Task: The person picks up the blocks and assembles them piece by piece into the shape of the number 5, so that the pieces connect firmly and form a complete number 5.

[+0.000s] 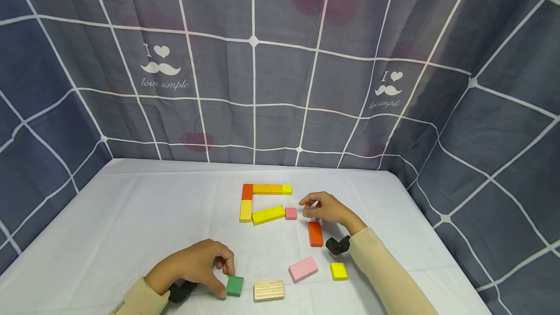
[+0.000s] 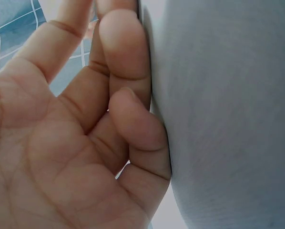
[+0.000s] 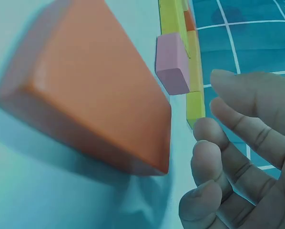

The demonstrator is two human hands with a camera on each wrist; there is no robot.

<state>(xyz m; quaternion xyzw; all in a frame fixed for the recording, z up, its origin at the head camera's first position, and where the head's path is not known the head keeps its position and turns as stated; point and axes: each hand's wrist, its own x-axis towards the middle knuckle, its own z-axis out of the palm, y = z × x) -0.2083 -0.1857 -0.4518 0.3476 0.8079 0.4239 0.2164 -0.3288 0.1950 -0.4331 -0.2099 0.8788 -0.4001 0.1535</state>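
Observation:
My left hand (image 1: 197, 264) is at a small green block (image 1: 235, 286) on the white table, its index finger at the far edge and its thumb at the near left corner. In the left wrist view its curled fingers (image 2: 133, 119) hide the block. My right hand (image 1: 325, 208) hovers with loosely bent fingers and holds nothing. Just left of it lies a small pink block (image 1: 290, 213), touching the end of a slanted yellow block (image 1: 269, 215). An orange-red block (image 3: 95, 90) lies close below the right hand.
Behind, a red-orange block (image 1: 247, 191), a pale yellow block (image 1: 246, 211), an amber block (image 1: 267, 189) and a small yellow block (image 1: 286, 189) form a corner outline. Nearer lie a wooden block (image 1: 269, 290), a pink block (image 1: 303, 269) and a yellow square block (image 1: 339, 271). Grey curtains (image 1: 280, 77) surround the table.

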